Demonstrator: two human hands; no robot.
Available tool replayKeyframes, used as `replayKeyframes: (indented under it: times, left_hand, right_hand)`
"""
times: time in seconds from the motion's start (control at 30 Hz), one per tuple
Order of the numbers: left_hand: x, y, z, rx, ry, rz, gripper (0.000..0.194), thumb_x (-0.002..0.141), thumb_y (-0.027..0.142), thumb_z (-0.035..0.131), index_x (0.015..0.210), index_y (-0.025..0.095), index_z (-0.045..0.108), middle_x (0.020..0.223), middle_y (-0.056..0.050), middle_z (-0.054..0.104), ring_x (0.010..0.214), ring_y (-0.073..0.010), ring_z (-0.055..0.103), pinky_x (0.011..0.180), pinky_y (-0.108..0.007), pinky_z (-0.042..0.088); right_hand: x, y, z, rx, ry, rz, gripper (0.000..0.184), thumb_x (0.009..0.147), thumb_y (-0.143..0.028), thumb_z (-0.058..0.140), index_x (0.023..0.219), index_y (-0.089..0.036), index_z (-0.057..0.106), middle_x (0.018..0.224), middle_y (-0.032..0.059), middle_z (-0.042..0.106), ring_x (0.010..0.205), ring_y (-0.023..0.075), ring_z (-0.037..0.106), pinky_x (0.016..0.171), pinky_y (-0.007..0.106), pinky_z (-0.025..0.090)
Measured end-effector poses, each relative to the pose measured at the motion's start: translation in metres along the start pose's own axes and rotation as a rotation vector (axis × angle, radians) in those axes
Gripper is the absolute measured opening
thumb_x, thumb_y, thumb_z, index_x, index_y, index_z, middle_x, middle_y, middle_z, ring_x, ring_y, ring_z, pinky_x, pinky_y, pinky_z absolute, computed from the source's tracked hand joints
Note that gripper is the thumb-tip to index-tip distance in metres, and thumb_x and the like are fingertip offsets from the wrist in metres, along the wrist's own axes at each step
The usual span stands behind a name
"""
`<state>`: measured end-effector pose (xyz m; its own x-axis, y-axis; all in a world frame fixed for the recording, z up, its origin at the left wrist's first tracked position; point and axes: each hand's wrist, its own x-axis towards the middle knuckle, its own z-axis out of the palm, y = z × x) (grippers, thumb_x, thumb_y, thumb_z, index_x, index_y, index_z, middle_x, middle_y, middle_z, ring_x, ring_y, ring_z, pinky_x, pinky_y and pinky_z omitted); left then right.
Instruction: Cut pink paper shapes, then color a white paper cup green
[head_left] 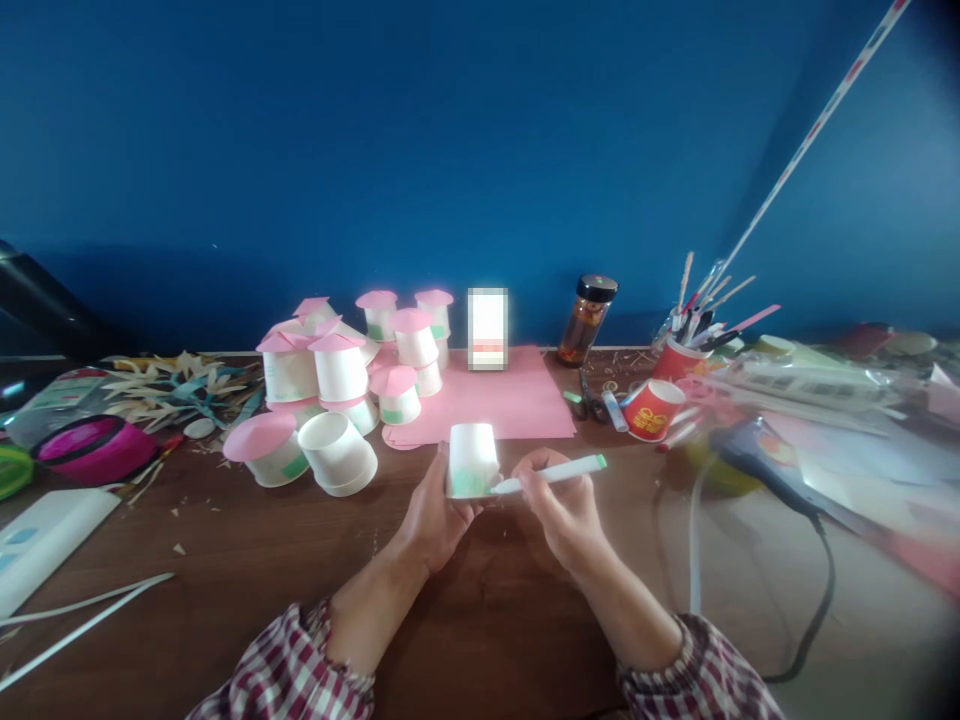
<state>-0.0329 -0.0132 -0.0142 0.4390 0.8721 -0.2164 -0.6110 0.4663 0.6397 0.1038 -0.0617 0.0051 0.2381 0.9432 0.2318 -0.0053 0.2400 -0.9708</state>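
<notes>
My left hand (437, 520) is closed round the side and bottom of a white paper cup (472, 450), held upside down above the table. A patch of green colour covers the cup's lower front. In my right hand (561, 500) is a white marker (559, 471) with a green end, and its tip meets the cup's right lower edge. Left of my hands, a plain white paper cup (337, 455) stands on the table. Beside it sits a cup with a pink paper roof (262, 435) and a green patch. Several more pink-roofed cups (339, 370) are stacked behind.
Pink paper sheets (510, 400) lie behind my hands. A dark-lidded bottle (589, 320), scissors (592, 402), a glue stick (615, 411) and red cups (654, 410) are at the right. A corded glue gun (765, 465) lies further right. At left are a magenta bowl (97, 450) and a power strip (52, 540).
</notes>
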Motion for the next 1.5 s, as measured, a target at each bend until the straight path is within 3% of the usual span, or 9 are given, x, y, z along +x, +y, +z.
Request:
replayKeyframes:
  times: [0.23, 0.4, 0.57, 0.7, 0.87, 1.1, 1.27, 1.5]
  left_hand:
    - [-0.0002, 0.0016, 0.0031, 0.017, 0.041, -0.006, 0.033, 0.085, 0.043, 0.053, 0.094, 0.013, 0.064, 0.083, -0.009, 0.068, 0.077, -0.0224, 0.063, 0.071, -0.036, 0.050]
    - [-0.0008, 0.0017, 0.0052, -0.004, 0.052, -0.011, 0.031, 0.086, 0.041, 0.052, 0.093, 0.013, 0.063, 0.079, -0.009, 0.066, 0.077, -0.0226, 0.063, 0.070, -0.035, 0.051]
    - [-0.0004, 0.0023, 0.0049, 0.014, 0.040, 0.004, 0.034, 0.087, 0.043, 0.051, 0.093, 0.012, 0.063, 0.081, -0.010, 0.067, 0.075, -0.0225, 0.063, 0.072, -0.037, 0.051]
    - [-0.0002, 0.0021, 0.0043, 0.013, 0.022, -0.001, 0.034, 0.087, 0.042, 0.050, 0.093, 0.011, 0.062, 0.081, -0.010, 0.067, 0.073, -0.0223, 0.064, 0.072, -0.038, 0.052]
    - [0.0000, 0.0004, 0.0030, 0.015, -0.011, 0.000, 0.034, 0.088, 0.043, 0.049, 0.094, 0.012, 0.061, 0.083, -0.011, 0.067, 0.078, -0.0237, 0.064, 0.073, -0.038, 0.052]
    - [-0.0002, 0.0017, 0.0033, 0.001, -0.010, -0.016, 0.032, 0.088, 0.041, 0.049, 0.089, 0.012, 0.063, 0.082, -0.010, 0.067, 0.077, -0.0226, 0.063, 0.070, -0.035, 0.052]
    - [-0.0014, 0.0025, 0.0051, -0.008, -0.031, -0.044, 0.035, 0.088, 0.043, 0.047, 0.093, 0.013, 0.063, 0.086, -0.010, 0.068, 0.078, -0.0221, 0.063, 0.070, -0.035, 0.052]
    - [-0.0012, 0.0030, 0.0041, -0.040, -0.031, -0.069, 0.037, 0.088, 0.045, 0.048, 0.089, 0.012, 0.064, 0.082, -0.009, 0.067, 0.077, -0.0205, 0.062, 0.072, -0.034, 0.052]
  right_hand:
    - [0.0016, -0.0023, 0.0006, 0.058, 0.057, 0.009, 0.022, 0.082, -0.034, 0.062, 0.069, -0.017, 0.058, 0.052, -0.0040, 0.046, 0.048, 0.0092, 0.038, 0.047, 0.023, 0.034]
    - [0.0007, -0.0012, 0.0001, 0.051, 0.008, 0.004, 0.021, 0.082, -0.032, 0.062, 0.068, -0.017, 0.058, 0.053, -0.0032, 0.049, 0.049, 0.0091, 0.038, 0.047, 0.023, 0.033]
    - [0.0016, 0.0047, -0.0022, 0.166, 0.041, 0.011, 0.020, 0.084, -0.034, 0.061, 0.073, -0.017, 0.058, 0.054, -0.0045, 0.047, 0.047, 0.0079, 0.036, 0.045, 0.021, 0.029]
    - [0.0016, 0.0070, -0.0020, 0.158, 0.049, -0.009, 0.014, 0.086, -0.031, 0.061, 0.080, -0.018, 0.058, 0.058, -0.0042, 0.049, 0.052, 0.0085, 0.041, 0.049, 0.021, 0.034]
    - [0.0006, 0.0004, 0.0017, 0.123, 0.019, -0.029, 0.015, 0.084, -0.030, 0.064, 0.077, -0.017, 0.057, 0.062, -0.0027, 0.051, 0.054, 0.0088, 0.043, 0.052, 0.021, 0.037]
    - [0.0002, 0.0039, -0.0004, 0.079, -0.027, -0.007, 0.019, 0.086, -0.030, 0.061, 0.074, -0.017, 0.056, 0.056, -0.0044, 0.047, 0.052, 0.0080, 0.037, 0.049, 0.021, 0.031]
    - [0.0009, 0.0040, 0.0008, 0.117, -0.019, -0.030, 0.015, 0.085, -0.030, 0.062, 0.078, -0.017, 0.058, 0.062, -0.0025, 0.053, 0.055, 0.0084, 0.042, 0.052, 0.021, 0.035]
    - [0.0001, 0.0003, 0.0025, 0.127, -0.069, -0.014, 0.018, 0.085, -0.031, 0.063, 0.075, -0.017, 0.058, 0.057, -0.0037, 0.049, 0.052, 0.0083, 0.041, 0.051, 0.020, 0.037]
